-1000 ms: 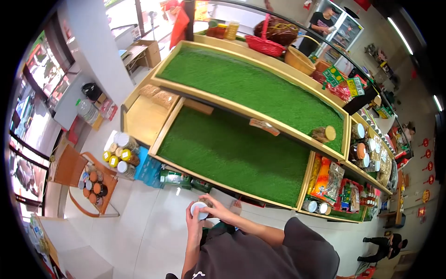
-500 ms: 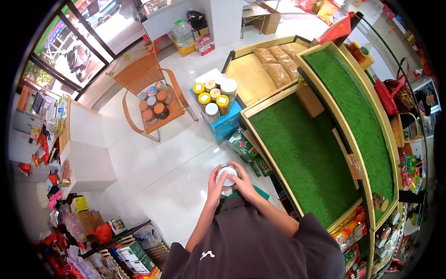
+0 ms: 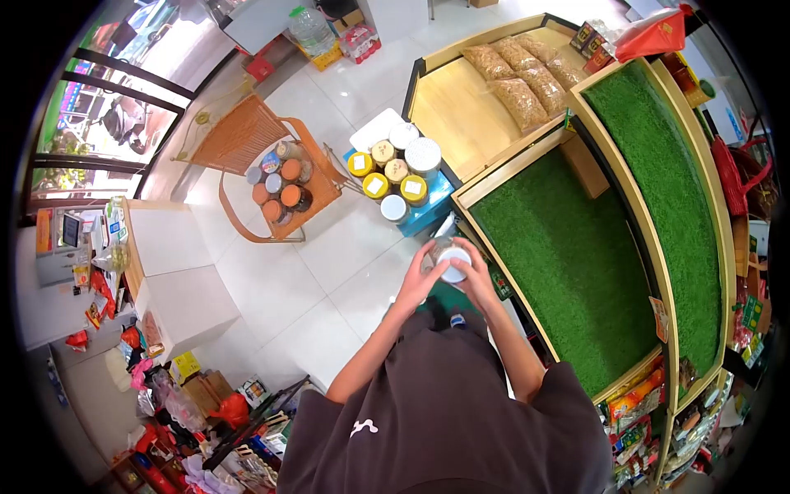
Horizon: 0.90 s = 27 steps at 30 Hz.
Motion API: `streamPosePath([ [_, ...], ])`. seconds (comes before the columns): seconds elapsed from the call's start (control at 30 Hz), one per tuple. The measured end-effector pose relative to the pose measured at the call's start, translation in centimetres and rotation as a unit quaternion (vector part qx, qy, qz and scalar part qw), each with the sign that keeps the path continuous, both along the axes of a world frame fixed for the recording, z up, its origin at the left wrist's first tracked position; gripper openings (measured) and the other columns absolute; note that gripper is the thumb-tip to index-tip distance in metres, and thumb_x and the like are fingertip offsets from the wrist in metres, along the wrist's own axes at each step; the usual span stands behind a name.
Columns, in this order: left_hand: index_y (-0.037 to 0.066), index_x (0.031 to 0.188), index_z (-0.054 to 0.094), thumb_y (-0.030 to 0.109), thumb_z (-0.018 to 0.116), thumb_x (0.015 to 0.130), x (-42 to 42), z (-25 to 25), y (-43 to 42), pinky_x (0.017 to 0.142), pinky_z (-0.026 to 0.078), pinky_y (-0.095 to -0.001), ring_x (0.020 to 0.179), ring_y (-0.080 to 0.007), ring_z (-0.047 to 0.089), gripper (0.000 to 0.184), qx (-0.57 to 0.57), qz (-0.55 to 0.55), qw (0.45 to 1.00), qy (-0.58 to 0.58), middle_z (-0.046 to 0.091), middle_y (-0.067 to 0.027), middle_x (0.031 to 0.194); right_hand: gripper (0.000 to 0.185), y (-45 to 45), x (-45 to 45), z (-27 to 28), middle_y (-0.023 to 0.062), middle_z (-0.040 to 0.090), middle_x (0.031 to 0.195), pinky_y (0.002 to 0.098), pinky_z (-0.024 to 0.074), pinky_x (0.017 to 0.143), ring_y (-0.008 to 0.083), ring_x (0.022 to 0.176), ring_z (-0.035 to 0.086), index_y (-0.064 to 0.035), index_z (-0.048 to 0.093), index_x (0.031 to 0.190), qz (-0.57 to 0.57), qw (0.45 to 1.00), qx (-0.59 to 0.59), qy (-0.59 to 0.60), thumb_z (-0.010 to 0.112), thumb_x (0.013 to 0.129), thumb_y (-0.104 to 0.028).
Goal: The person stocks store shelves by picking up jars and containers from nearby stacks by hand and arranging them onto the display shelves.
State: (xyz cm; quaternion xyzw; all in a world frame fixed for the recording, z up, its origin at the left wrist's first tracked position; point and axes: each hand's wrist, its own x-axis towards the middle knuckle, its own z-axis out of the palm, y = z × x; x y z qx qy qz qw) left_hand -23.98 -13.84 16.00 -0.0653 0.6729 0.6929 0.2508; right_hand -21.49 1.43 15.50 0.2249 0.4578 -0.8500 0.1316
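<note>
A clear jar with a white lid [image 3: 455, 265] is held between both of my hands, in front of my body. My left hand [image 3: 418, 278] wraps the jar's left side, while my right hand [image 3: 476, 278] grips its right side with the thumb by the lid. What the jar contains is hard to make out. Just beyond my hands, several jars with yellow lids [image 3: 376, 185] and white lids [image 3: 395, 208] stand close together on a blue box [image 3: 429, 216]. Farther left, a wicker chair [image 3: 319, 202] carries several jars with orange lids [image 3: 291, 196].
To my right runs a wooden display stand [image 3: 527, 325] lined with green artificial grass [image 3: 568, 272]. Bags of brown dry goods [image 3: 518, 103] lie in its far section. A water bottle [image 3: 311, 31] stands at the back. Cluttered goods [image 3: 185, 412] fill the lower left, beside a white cabinet [image 3: 185, 305].
My view has shifted nearer to the jars on the blue box. My hands have moved up and right in the picture, still holding the jar, and more of its side shows now.
</note>
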Motion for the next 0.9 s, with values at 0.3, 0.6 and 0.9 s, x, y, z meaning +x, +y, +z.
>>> streamPosePath([
  [0.3, 0.003, 0.138, 0.041, 0.030, 0.065, 0.090, -8.6, 2.4, -2.2, 0.093, 0.044, -0.0301, 0.118, -0.0175, 0.049, 0.061, -0.001, -0.020, 0.999, 0.033, 0.047, -0.0133, 0.133, 0.052, -2.5, -7.8, 3.2, 0.0113, 0.048, 0.128, 0.0397, 0.0522, 0.088, 0.0220, 0.114, 0.054, -0.0101, 0.037, 0.139, -0.016, 0.999, -0.039, -0.009, 0.056, 0.091, -0.014],
  [0.6, 0.006, 0.142, 0.036, 0.037, 0.064, 0.088, -16.1, 2.4, -8.2, 0.102, 0.037, -0.0373, 0.133, -0.0259, 0.036, 0.068, -0.042, -0.117, 0.988, 0.089, 0.038, -0.0164, 0.143, 0.053, -8.6, -13.9, 3.9, 0.0135, 0.045, 0.130, 0.0430, 0.0506, 0.090, 0.0250, 0.114, 0.053, -0.0101, 0.034, 0.141, -0.085, 0.993, -0.085, -0.009, 0.052, 0.091, -0.013],
  [0.9, -0.001, 0.138, 0.040, 0.040, 0.066, 0.085, -23.7, 0.5, -14.2, 0.107, 0.032, -0.0368, 0.133, -0.0305, 0.037, 0.071, -0.005, -0.169, 0.983, 0.066, 0.040, -0.0217, 0.141, 0.056, -16.0, -20.0, 4.0, 0.0155, 0.045, 0.129, 0.0470, 0.0492, 0.093, 0.0285, 0.117, 0.051, -0.0119, 0.031, 0.142, -0.176, 0.981, -0.057, -0.053, 0.049, 0.089, -0.012],
])
